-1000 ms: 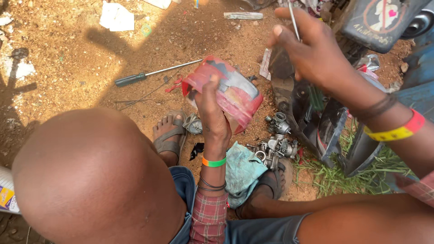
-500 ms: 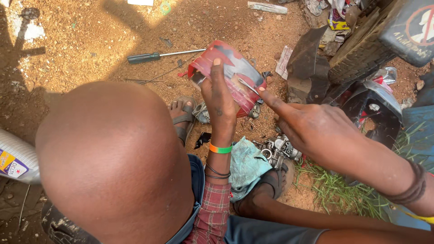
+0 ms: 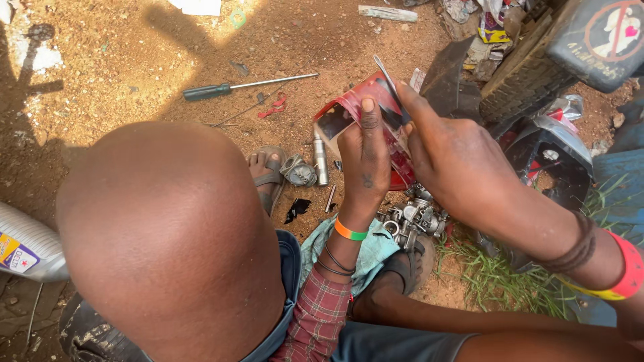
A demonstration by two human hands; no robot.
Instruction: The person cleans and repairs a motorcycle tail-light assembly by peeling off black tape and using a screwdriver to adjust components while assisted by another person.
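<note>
gripping a thin metal blade (image 3: pixel 387 72), the right hand (image 3: pixel 456 161) pressed against the red plastic cover (image 3: pixel 362 110) that another person's hand (image 3: pixel 365 157) clutched just beside it, left hand unseen.

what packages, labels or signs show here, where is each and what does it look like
Red packet: centre, held up by the left hand, right hand touching it; flat, glossy, with grey and black patches.
Round sign: top right on a dark panel; red ring and slash over a pale figure with a pink heart.
Bottle label: left edge, on a white bottle lying down; yellow, blue and white.
White sheet: top edge, on the dirt.
</note>
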